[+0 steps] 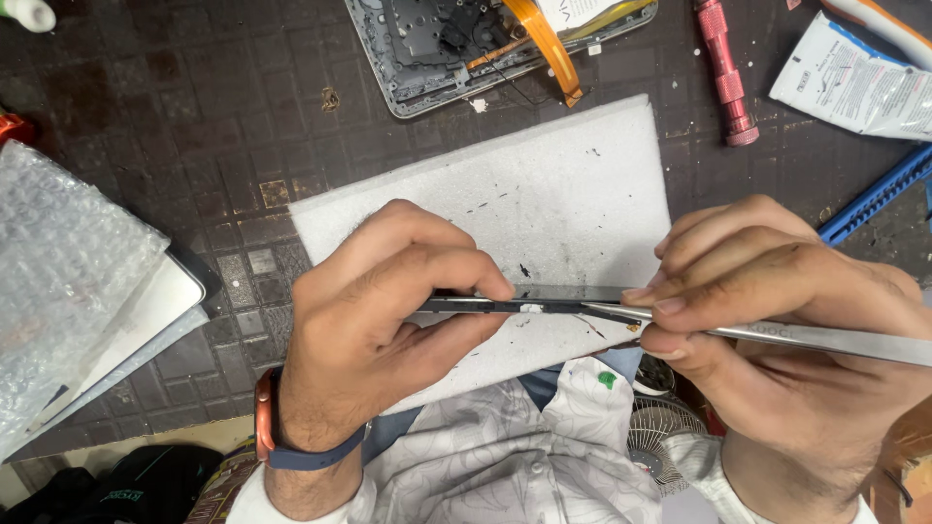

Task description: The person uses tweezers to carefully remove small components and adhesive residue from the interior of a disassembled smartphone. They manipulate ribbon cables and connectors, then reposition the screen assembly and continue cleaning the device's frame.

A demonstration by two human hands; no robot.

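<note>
The thin dark device [544, 306] stands on its edge over the white foam sheet [544, 194], held between both of your hands. Your left hand [383, 311] has its grip closed on the left end of it, thumb below and fingers curled over the top edge. Your right hand [777, 311] has its grip closed on a flat metal pry tool [825, 338], whose thin tip meets the device's edge just beside your right fingertips. The foam sheet lies on the dark gridded desk [194, 116]. Beyond the foam, at the top, sits an opened grey device shell [417, 58] with an orange ribbon cable [544, 44]. To the right of it lie a pink screwdriver handle [723, 73], a white tube [854, 87] and a blue tool [879, 194]. Bubble wrap [68, 272] covers flat panels at the left edge.
</note>
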